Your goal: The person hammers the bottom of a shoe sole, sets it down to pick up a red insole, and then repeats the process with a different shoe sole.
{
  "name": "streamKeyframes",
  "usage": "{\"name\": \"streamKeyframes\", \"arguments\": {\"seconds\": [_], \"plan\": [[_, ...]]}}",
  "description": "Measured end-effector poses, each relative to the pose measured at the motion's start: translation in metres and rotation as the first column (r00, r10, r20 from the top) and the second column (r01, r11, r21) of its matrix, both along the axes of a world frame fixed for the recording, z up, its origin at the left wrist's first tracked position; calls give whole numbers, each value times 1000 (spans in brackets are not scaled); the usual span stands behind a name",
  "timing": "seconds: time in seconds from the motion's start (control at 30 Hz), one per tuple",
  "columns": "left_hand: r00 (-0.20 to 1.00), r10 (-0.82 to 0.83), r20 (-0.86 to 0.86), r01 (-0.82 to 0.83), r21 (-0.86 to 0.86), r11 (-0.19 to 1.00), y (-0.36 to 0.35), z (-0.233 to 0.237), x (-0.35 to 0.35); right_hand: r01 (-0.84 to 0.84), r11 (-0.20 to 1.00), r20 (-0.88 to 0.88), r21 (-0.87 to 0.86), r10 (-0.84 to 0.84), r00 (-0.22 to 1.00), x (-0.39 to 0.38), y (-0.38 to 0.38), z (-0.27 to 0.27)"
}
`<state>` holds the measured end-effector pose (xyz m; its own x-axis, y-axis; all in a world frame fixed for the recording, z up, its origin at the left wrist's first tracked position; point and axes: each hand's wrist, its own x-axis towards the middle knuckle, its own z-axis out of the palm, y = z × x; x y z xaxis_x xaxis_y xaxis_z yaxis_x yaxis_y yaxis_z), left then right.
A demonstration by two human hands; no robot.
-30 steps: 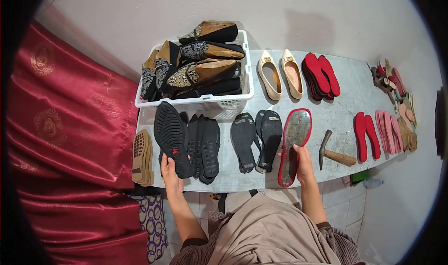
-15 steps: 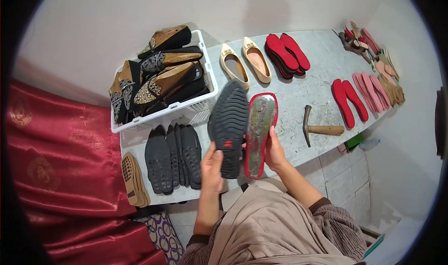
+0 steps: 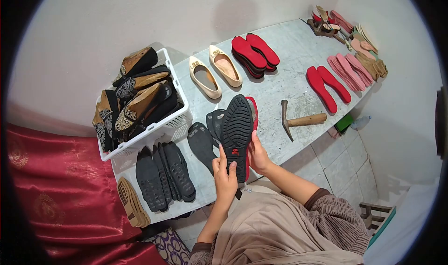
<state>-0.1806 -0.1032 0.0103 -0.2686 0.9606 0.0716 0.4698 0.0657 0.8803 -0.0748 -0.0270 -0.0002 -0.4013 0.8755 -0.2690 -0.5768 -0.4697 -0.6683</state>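
My left hand [image 3: 225, 177] grips a black rubber shoe sole [image 3: 235, 129] near its heel, with the ridged tread and a red mark facing me. Behind it, my right hand [image 3: 258, 156] holds a red-edged insole [image 3: 252, 110], mostly covered by the sole; its toe end and right edge show. The two pieces overlap, toes pointing away from me. Just left of them, more black soles [image 3: 199, 141] lie on the table. A hammer [image 3: 305, 120] with a wooden handle rests to the right of my hands.
A white basket [image 3: 184, 118] of black shoes on lasts stands at the left. Black soles [image 3: 163, 176] and tan soles [image 3: 132, 202] lie before it. Cream flats [image 3: 205, 80], red insoles [image 3: 255, 52], [image 3: 326, 88] and pink insoles [image 3: 349, 71] line the table [image 3: 289, 41]. Tools [image 3: 326, 24] lie at the far corner.
The black sole has moved right, over the red-edged insole, and now hides most of it. Other black soles now show on the table to its left. The view has shifted and turned.
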Motion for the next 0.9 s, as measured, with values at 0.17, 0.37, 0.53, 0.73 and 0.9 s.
{"name": "streamKeyframes", "arguments": {"seconds": [0.17, 0.37, 0.53, 0.73, 0.9], "plan": [[999, 2, -45, -1, 19, 1000, 13, 4, 26, 10, 1000, 81, 8, -10, 997, 19, 17, 9], [998, -24, -52, 26, 31, 999, 41, 5, 70, -120, 993, 83, -9, 120, 989, 58, 43, 7], [992, -23, -126, 20, -25, 999, 64, 12, 108, -103, 994, 31, -32, 104, 994, 96, 69, 7], [966, 14, -260, -22, -27, 999, 92, 4, 156, -139, 990, 138, 21, 135, 981, 139, 102, -7], [982, 28, -187, -8, 106, 994, 125, -11, 187, -124, 992, 125, -13, 124, 984, 175, 133, 3]]}}
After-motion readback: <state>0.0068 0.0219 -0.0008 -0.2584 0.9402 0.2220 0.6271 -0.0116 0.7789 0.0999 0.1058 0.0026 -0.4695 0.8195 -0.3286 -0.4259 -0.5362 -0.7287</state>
